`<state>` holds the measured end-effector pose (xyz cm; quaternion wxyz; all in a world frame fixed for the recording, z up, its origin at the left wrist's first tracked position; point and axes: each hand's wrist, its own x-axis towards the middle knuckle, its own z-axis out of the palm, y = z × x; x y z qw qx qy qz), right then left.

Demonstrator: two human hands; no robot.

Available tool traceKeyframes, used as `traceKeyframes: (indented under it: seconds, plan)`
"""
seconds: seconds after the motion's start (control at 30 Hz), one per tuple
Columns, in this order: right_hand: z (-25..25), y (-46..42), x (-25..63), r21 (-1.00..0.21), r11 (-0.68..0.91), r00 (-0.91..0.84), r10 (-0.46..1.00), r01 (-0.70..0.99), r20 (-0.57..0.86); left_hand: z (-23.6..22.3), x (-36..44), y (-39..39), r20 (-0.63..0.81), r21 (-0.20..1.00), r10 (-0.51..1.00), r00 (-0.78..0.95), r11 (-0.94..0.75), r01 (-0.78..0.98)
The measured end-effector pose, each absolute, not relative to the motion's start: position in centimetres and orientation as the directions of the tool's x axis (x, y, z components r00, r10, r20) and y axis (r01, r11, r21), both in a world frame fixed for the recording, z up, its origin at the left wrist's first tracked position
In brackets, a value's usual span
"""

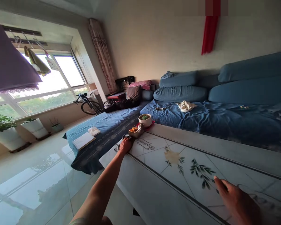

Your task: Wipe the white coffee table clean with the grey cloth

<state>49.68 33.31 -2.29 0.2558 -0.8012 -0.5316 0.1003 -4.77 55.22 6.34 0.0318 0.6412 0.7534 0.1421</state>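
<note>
Inspection from the head view found the left hand [125,145] extended along a white tiled ledge [154,156], its fingers drawn fairly narrow and lying on a small dark crumpled item [125,137] beside a dark shallow dish [136,133]; whether they had closed on that item could not be determined. The right hand [236,203] was at the lower right of the frame, fingers spread wide and holding nothing, over the same ledge near a painted leaf motif [202,173]; contact with the surface could not be confirmed. The dish held orange pieces of food [133,129] and a pale item that could not be identified. Just beyond it stood a white ceramic pot [145,122] planted with a small green succulent [144,117], the pot resting on a red mat [151,126]. Of the two hands, only the left was near these containers. Behind the ledge lay blue bedding [201,122] bearing a crumpled cream cloth [186,106], while a white book [83,140] lay on a lower blue bedspread [103,125].
</note>
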Motion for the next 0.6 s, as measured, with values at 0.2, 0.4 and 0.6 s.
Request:
traceKeyframes:
  seconds: [0.2, 0.4, 0.6]
  plan:
    - [1.3, 32.4, 47.4, -0.624, -0.364, 0.411, 0.909, 0.692, -0.074, 3.5, 2.3, 49.1, 0.164, 0.246, 0.986, 0.015, -0.056, 0.968]
    - [1.6, 32.1, 47.2, -0.583, -0.378, 0.425, 0.903, 0.719, -0.062, 2.9, 7.1, 51.8, 0.157, 0.268, 0.978, 0.136, -0.175, 0.947]
    - [1.3, 31.7, 46.6, -0.561, -0.317, 0.399, 0.917, 0.765, 0.026, 4.6, 10.3, 60.4, 0.147, 0.263, 0.982, 0.116, -0.152, 0.953]
